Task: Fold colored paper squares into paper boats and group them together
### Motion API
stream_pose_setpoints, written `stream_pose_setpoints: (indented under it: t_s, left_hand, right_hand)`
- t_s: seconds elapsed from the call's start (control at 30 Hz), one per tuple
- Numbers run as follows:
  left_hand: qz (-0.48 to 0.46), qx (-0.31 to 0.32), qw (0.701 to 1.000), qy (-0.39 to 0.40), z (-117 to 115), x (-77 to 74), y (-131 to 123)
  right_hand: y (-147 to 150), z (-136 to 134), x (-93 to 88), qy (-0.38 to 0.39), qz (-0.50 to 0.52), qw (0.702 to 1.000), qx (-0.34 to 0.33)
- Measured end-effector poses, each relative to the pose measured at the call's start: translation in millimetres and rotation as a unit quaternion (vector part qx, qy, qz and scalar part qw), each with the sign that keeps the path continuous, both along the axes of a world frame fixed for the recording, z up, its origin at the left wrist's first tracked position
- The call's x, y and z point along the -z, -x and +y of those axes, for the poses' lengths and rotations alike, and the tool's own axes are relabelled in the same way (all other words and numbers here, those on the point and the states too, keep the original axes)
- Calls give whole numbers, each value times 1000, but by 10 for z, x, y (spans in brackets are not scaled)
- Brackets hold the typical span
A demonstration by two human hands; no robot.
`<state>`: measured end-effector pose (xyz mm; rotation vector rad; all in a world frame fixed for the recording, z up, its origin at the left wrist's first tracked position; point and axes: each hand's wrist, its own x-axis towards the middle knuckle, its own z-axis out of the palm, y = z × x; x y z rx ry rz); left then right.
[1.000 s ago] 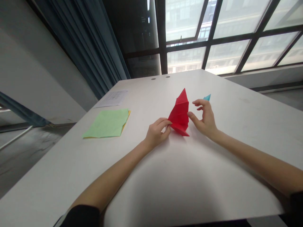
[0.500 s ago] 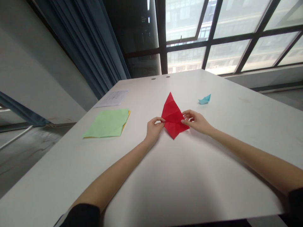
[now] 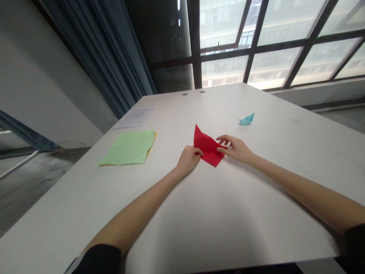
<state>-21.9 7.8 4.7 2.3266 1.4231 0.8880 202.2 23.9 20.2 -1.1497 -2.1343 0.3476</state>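
Observation:
A folded red paper (image 3: 207, 146) lies low on the white table (image 3: 216, 213), its far corner tilted up to the left. My left hand (image 3: 188, 160) pinches its left edge with closed fingers. My right hand (image 3: 235, 148) pinches the right edge between thumb and fingers. Both hands rest close to the tabletop, one on each side of the paper.
A small blue paper boat (image 3: 246, 119) stands behind my right hand. A stack of green and yellow sheets (image 3: 129, 147) lies at the left, with a printed white sheet (image 3: 136, 117) beyond it. Curtains and a window stand behind the table's far edge.
The red paper was upright and tall; it has been opened, turned and lowered nearly flat. My right hand moved from open beside it to pinching its right edge.

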Motion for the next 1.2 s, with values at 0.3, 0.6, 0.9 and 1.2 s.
stream_pose_setpoints:
  t_s: [0.3,0.6,0.9,1.2]
  left_hand:
    - [69,32,996,-38,-2,70,-15]
    - [72,66,993,-64,-35,85,-60]
    - [89,70,992,-57,-41,90,-57]
    - [183,88,976,-78,-103,47,-116]
  right_hand:
    - [-8,-9,18,-91,-41,995,-13]
    - [178,-107,-18,-111,-22,992,-55]
    - [137,-126,-112,62,-48,997,12]
    - [116,-98,-199,17,-80,996,-20]
